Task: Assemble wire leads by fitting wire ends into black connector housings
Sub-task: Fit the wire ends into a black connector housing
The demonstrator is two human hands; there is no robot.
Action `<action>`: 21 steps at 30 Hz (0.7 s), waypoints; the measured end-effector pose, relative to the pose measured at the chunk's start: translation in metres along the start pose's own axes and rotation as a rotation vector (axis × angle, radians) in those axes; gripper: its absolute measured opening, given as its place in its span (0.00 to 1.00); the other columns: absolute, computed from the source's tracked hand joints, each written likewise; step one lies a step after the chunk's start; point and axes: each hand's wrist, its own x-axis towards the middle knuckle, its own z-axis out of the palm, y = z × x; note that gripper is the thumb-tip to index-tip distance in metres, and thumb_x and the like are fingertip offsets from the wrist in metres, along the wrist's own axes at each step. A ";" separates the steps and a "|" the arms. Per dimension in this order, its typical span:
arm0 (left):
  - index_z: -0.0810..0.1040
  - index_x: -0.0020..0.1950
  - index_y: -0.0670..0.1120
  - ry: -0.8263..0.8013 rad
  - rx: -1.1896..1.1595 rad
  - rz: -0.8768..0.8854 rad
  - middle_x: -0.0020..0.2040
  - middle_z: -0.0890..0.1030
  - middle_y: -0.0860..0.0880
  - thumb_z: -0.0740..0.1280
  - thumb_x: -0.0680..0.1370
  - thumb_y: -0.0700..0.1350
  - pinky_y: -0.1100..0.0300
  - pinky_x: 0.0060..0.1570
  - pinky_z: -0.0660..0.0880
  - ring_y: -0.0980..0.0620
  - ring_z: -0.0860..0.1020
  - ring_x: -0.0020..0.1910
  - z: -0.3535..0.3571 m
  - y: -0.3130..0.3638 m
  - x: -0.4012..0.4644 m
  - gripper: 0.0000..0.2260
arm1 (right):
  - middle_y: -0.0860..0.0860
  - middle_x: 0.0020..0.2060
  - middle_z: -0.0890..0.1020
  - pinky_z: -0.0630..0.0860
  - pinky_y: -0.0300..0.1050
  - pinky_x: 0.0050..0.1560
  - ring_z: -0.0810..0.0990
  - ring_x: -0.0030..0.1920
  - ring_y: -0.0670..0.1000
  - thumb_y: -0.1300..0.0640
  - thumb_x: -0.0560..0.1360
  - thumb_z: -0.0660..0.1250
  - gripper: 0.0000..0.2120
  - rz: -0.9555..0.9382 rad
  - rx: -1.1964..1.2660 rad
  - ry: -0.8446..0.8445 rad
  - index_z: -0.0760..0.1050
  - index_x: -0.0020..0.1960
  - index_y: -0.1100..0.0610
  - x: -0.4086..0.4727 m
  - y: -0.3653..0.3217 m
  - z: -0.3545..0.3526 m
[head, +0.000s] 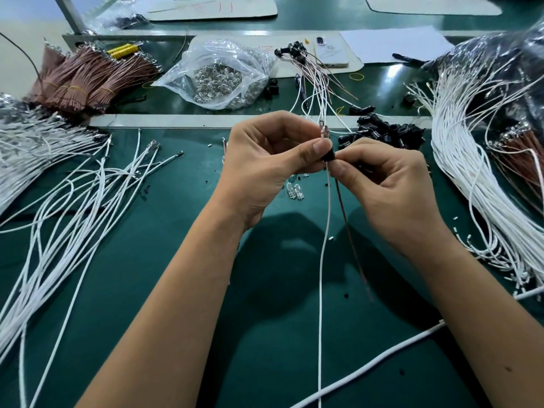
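Note:
My left hand [265,160] and my right hand [385,184] meet above the middle of the green mat. Between their thumbs sits a small black connector housing [327,157], pinched from both sides. A metal wire terminal [323,131] sticks up out of its top. A white wire [325,237] and a thin brown wire [351,240] hang down from the housing toward me. A pile of loose black housings [385,134] lies just behind my right hand.
Loose white wires [79,195] spread at the left, a thick white bundle [482,160] at the right. Brown wire bundles [88,81] and a clear bag of small bulbs [223,75] lie at the back. Finished leads [312,75] and a phone [331,51] rest behind. A few bulbs [295,192] lie under my hands.

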 end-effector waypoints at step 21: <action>0.82 0.39 0.44 0.043 0.032 -0.007 0.37 0.85 0.46 0.75 0.72 0.32 0.52 0.42 0.84 0.49 0.84 0.37 0.001 0.001 -0.001 0.08 | 0.54 0.41 0.82 0.74 0.48 0.39 0.79 0.38 0.51 0.62 0.80 0.72 0.05 -0.079 -0.090 -0.015 0.86 0.52 0.62 0.000 0.003 0.002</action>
